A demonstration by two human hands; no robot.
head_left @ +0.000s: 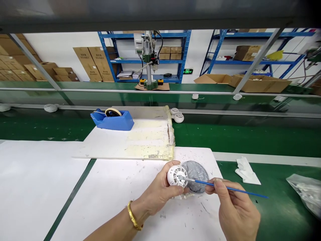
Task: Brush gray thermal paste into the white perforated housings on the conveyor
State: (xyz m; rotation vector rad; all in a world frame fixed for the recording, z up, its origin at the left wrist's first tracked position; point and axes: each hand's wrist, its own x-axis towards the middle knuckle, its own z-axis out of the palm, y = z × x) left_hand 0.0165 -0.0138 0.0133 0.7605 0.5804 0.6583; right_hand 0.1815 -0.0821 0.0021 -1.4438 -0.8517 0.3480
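- Presently, my left hand (pixel 160 190) grips the white vented housing (pixel 177 176), grille tilted toward me so the vents show.
- My right hand (pixel 233 209) pinches the blue brush (pixel 225 188) pen-fashion, tip touching the grille.
- Behind the housing, near the white sheet's (pixel 112 194) right edge, sits a grey paste pad (pixel 197 174), within the brush's reach.

Desk surroundings, non-handled items

Blue tape dispenser (pixel 112 119) on white board (pixel 140 140); two white vented shells (pixel 177 115) behind; crumpled tissue (pixel 247 171); plastic bag (pixel 306 192); drill press (pixel 149 60); cardboard boxes (pixel 260 83).
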